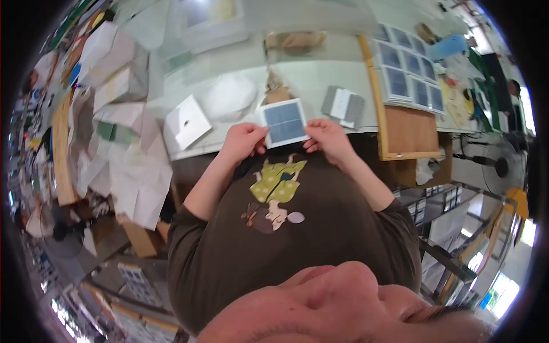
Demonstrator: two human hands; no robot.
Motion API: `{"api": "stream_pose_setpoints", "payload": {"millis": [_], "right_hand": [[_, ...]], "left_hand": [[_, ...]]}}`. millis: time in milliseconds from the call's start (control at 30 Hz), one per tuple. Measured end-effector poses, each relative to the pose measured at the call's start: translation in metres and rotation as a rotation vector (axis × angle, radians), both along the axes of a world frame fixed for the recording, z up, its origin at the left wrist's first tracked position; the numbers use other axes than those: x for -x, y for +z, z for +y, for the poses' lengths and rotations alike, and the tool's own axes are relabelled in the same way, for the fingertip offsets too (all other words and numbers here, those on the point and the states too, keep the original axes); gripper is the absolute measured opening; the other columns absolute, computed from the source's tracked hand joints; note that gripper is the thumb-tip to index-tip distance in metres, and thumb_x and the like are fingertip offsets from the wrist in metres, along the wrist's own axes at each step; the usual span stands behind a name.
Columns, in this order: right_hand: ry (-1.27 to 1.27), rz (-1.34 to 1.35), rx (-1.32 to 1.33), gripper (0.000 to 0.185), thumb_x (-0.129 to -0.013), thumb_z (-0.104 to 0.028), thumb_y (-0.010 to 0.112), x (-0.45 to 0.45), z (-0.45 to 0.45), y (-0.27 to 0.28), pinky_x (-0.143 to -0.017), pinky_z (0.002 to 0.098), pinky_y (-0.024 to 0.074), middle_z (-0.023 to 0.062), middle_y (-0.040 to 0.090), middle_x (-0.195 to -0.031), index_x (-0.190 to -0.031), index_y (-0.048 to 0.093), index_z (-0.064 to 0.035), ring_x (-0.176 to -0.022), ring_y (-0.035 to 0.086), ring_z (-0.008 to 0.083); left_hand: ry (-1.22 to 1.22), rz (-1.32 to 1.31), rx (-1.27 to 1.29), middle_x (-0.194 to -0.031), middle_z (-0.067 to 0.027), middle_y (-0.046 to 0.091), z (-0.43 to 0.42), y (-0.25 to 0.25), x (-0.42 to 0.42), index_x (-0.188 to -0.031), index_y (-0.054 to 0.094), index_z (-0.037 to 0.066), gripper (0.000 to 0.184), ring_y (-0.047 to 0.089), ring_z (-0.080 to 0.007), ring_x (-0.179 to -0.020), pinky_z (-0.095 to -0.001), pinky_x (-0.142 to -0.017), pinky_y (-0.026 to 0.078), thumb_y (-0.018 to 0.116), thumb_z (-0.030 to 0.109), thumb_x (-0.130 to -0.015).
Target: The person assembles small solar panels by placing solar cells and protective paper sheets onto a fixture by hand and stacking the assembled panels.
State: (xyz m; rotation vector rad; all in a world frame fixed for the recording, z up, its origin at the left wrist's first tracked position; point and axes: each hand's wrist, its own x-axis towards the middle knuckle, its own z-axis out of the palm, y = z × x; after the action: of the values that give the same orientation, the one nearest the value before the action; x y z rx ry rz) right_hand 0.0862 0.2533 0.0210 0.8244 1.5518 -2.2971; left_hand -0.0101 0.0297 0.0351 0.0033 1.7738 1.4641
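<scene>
A small blue panel with a white border [285,122] is held flat at the table's near edge, between both hands. My left hand [246,140] pinches its left edge, fingers closed. On the opposite side, my right hand [330,140] grips the right edge between thumb and fingers. Just beyond the panel lies a brown piece [277,95]. A white square block with a small dark hole [187,122] sits to the left, beside a round white pad [231,97]. Right of the panel is a grey stack with a white band [342,107].
A wood-framed board [410,132] at the right bears rows of blue panels [407,67]. Crumpled white paper [128,166] covers the left side. A translucent sheet or shelf [206,28] spans the far side. A fan [501,167] stands at the far right.
</scene>
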Motion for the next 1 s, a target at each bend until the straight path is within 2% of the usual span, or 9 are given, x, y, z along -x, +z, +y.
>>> {"api": "stream_pose_setpoints", "payload": {"millis": [200, 533, 600, 667, 733, 800, 867, 967, 1000], "right_hand": [[0.024, 0.026, 0.019, 0.018, -0.09, -0.013, 0.06, -0.001, 0.001, 0.0, -0.055, 0.0219, 0.0509, 0.0043, 0.061, -0.077, -0.102, 0.054, -0.0022, -0.062, 0.061, 0.0106], [0.042, 0.027, 0.027, 0.017, -0.091, -0.011, 0.058, -0.001, 0.005, -0.001, -0.056, 0.0248, 0.053, 0.0053, 0.06, -0.079, -0.105, 0.054, -0.0016, -0.063, 0.061, 0.0117], [0.023, 0.04, -0.046, 0.019, -0.09, -0.01, 0.058, -0.005, 0.021, 0.001, -0.056, 0.0248, 0.0529, 0.0047, 0.06, -0.08, -0.107, 0.054, -0.0012, -0.062, 0.061, 0.0113], [-0.047, 0.037, -0.109, 0.02, -0.09, -0.01, 0.059, -0.009, 0.052, 0.011, -0.053, 0.0239, 0.0521, 0.0037, 0.06, -0.08, -0.108, 0.055, -0.0013, -0.061, 0.06, 0.0109], [-0.155, 0.066, -0.256, 0.021, -0.09, -0.011, 0.059, -0.016, 0.093, 0.021, -0.051, 0.0229, 0.051, 0.0036, 0.059, -0.078, -0.108, 0.055, -0.001, -0.059, 0.059, 0.0106], [-0.26, 0.096, -0.427, 0.019, -0.091, -0.013, 0.058, -0.016, 0.144, 0.035, -0.048, 0.0224, 0.0497, 0.0027, 0.058, -0.074, -0.106, 0.057, -0.0009, -0.056, 0.058, 0.0097], [-0.389, 0.161, -0.603, 0.019, -0.091, -0.015, 0.057, -0.013, 0.2, 0.046, -0.047, 0.0237, 0.0482, 0.0022, 0.058, -0.072, -0.105, 0.058, -0.0018, -0.055, 0.057, 0.0105], [-0.562, 0.06, -0.84, 0.018, -0.092, -0.017, 0.055, 0.013, 0.272, 0.072, -0.048, 0.024, 0.0458, 0.0025, 0.058, -0.072, -0.102, 0.06, -0.0033, -0.058, 0.057, 0.0108], [-0.607, 0.101, -0.863, 0.019, -0.091, -0.017, 0.055, 0.027, 0.291, 0.072, -0.048, 0.0241, 0.0457, 0.0031, 0.059, -0.074, -0.103, 0.06, -0.0032, -0.059, 0.057, 0.0112]], "left_hand": [[-0.012, -0.044, -0.009, -0.068, -0.0037, 0.062, -0.003, -0.008, 0.003, -0.076, 0.061, 0.003, 0.027, 0.059, -0.0086, -0.054, -0.0184, -0.042, 0.037, 0.062, 0.027, -0.088], [-0.048, -0.01, 0.006, -0.068, -0.0034, 0.063, 0.0, -0.002, 0.003, -0.077, 0.062, 0.001, 0.027, 0.059, -0.0097, -0.054, -0.0205, -0.045, 0.041, 0.062, 0.027, -0.088], [-0.077, 0.176, 0.139, -0.068, -0.0042, 0.062, 0.002, 0.0, 0.005, -0.078, 0.062, 0.001, 0.024, 0.057, -0.0096, -0.054, -0.0211, -0.047, 0.041, 0.063, 0.023, -0.087], [0.039, 0.367, -0.015, -0.07, -0.0036, 0.062, -0.006, -0.022, 0.007, -0.08, 0.062, 0.001, 0.02, 0.058, -0.01, -0.057, -0.0223, -0.052, 0.044, 0.063, 0.019, -0.088], [0.155, 0.842, 0.036, -0.066, -0.0093, 0.061, -0.005, -0.038, 0.009, -0.076, 0.062, 0.0, 0.021, 0.058, -0.0177, -0.059, -0.0293, -0.055, 0.045, 0.064, 0.018, -0.086], [0.159, 1.152, 0.081, -0.068, -0.0111, 0.058, -0.004, -0.04, 0.011, -0.076, 0.06, 0.001, 0.012, 0.056, -0.0234, -0.062, -0.0319, -0.058, 0.044, 0.064, 0.01, -0.083], [0.152, 1.338, -0.013, -0.071, -0.0108, 0.057, -0.001, -0.05, 0.014, -0.076, 0.058, 0.003, 0.009, 0.054, -0.0257, -0.062, -0.0321, -0.058, 0.044, 0.065, 0.004, -0.081], [0.124, 1.351, -0.042, -0.072, -0.0107, 0.057, 0.003, -0.049, 0.014, -0.076, 0.056, 0.003, 0.01, 0.055, -0.0259, -0.065, -0.0329, -0.06, 0.044, 0.065, 0.0, -0.079], [0.13, 1.327, -0.048, -0.072, -0.0106, 0.057, 0.004, -0.048, 0.014, -0.076, 0.056, 0.003, 0.009, 0.055, -0.026, -0.066, -0.0331, -0.061, 0.044, 0.065, 0.0, -0.079]]}}
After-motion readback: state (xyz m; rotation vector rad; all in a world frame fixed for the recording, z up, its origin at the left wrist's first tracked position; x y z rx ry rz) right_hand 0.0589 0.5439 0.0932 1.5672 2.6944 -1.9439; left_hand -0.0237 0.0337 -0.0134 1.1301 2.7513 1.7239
